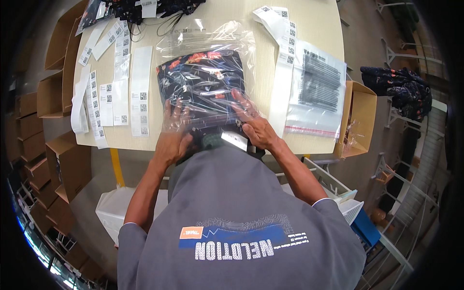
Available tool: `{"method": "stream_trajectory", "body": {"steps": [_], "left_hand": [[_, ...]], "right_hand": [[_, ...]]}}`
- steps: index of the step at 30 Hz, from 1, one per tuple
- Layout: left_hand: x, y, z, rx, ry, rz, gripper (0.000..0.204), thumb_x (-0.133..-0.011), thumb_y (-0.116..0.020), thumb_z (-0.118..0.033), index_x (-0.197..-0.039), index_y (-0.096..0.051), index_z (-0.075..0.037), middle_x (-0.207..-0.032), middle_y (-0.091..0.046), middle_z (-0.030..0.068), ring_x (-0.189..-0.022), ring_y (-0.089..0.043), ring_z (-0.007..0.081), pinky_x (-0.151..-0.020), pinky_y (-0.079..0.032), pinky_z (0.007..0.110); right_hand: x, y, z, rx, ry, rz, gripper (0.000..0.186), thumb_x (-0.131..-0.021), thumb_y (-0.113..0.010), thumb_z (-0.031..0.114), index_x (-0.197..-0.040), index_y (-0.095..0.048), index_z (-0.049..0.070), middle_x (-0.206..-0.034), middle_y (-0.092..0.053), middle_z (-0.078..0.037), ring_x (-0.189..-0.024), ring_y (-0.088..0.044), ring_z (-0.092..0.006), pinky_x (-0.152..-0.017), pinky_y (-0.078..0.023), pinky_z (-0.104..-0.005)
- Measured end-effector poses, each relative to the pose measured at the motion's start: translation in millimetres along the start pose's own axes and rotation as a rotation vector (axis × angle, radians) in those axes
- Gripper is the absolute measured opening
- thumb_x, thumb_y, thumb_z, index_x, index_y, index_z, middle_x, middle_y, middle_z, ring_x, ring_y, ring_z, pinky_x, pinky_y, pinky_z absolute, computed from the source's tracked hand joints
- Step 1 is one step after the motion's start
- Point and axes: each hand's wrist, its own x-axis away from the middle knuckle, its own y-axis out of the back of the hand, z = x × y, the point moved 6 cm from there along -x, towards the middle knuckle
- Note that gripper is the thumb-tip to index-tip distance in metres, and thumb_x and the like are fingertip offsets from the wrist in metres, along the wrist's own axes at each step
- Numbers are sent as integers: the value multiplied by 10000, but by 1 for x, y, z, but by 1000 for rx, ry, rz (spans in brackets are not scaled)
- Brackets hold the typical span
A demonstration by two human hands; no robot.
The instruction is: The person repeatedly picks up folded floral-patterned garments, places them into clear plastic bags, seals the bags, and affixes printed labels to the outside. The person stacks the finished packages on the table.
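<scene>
A dark floral garment (200, 72) lies folded in a clear plastic bag (205, 36) on the pale table (261, 53), its near end at the table's front edge. My left hand (174, 135) is at the bag's lower left, fingers stretched out along the garment under crinkled, glinting plastic that partly blurs them. My right hand (256, 125) rests at the lower right, fingers spread over the bag and thumb beside its near end. A white tag (234, 139) shows between my hands, over dark material at the near edge.
Sticker strips (140, 92) flank the bag; a stack of flat bags (316, 92) sits right. Dark garments (133, 9) lie at the back. Cardboard boxes (67, 166) stand left, an open box (357, 116) adjoins the right edge, clothing (406, 92) hangs beyond, and white bins (116, 208) are below.
</scene>
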Motion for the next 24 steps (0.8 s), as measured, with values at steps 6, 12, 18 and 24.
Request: {"method": "stream_trajectory", "body": {"steps": [6,12,18,24], "left_hand": [[-6,-5,-10,-2,51,-20,732,-890,-624,-283,-1536,-359,-67,-1660,-125,176,-1507,5,491,-1220,-138,555],[-8,1,-30,58,60,-79,681,-887,-675,-265,-1510,-428,-148,-1636,-243,136,-1513,-132,431,-1194,-174,604],[-17,-4,-58,-270,-61,-38,621,-864,-631,-158,-1450,-512,-325,-1614,-318,63,-1485,-266,378,-1130,-98,748],[-26,0,-74,-192,-164,58,610,-853,-572,-73,-1412,-557,-317,-1594,-367,-19,-1493,-296,224,-1211,-190,574]], "right_hand": [[19,0,-1,-74,-199,50,328,-891,-656,321,-1091,-660,60,-1411,-535,-199,-1331,-437,-403,-1053,-402,-452],[18,8,25,-4,-145,183,340,-791,-755,378,-984,-675,110,-1485,-474,-169,-1331,-452,-411,-1007,-455,-479],[21,10,46,155,-23,195,319,-747,-739,317,-994,-689,121,-1607,-309,-148,-1415,-342,-455,-1099,-391,-507],[22,7,42,176,-78,80,193,-815,-649,180,-956,-653,48,-1422,-519,-181,-1237,-529,-415,-983,-476,-453]]}}
